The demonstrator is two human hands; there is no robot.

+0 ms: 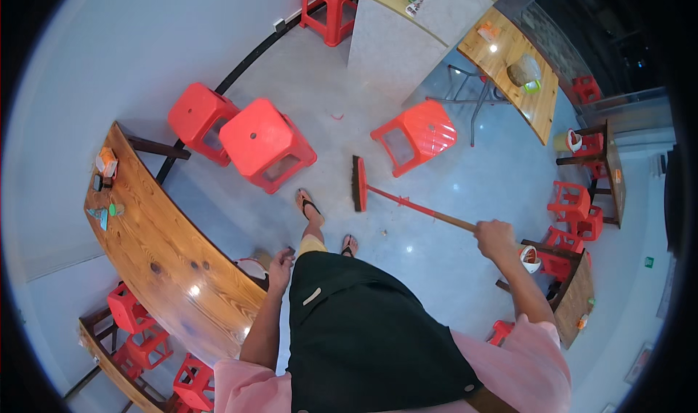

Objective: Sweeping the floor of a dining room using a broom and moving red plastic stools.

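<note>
My right hand (495, 239) is closed around the wooden end of a long broom handle. The handle slants to the left, its far part red, down to a red broom head (360, 184) with dark bristles at the floor. My left hand (282, 268) hangs beside my dark apron, near the edge of a long wooden table (180, 244); the fingers are bent around a small dark thing that I cannot make out. A red scrap (337, 117) lies on the floor beyond the broom head, and a small bit of litter (384, 232) lies nearer to me.
Two red plastic stools (256, 140) stand ahead to the left, and another red stool (422, 132) stands beyond the broom. A pale counter (395, 47) and a folding-leg wooden table (501, 58) are at the back. More tables, stools and bins line the right side.
</note>
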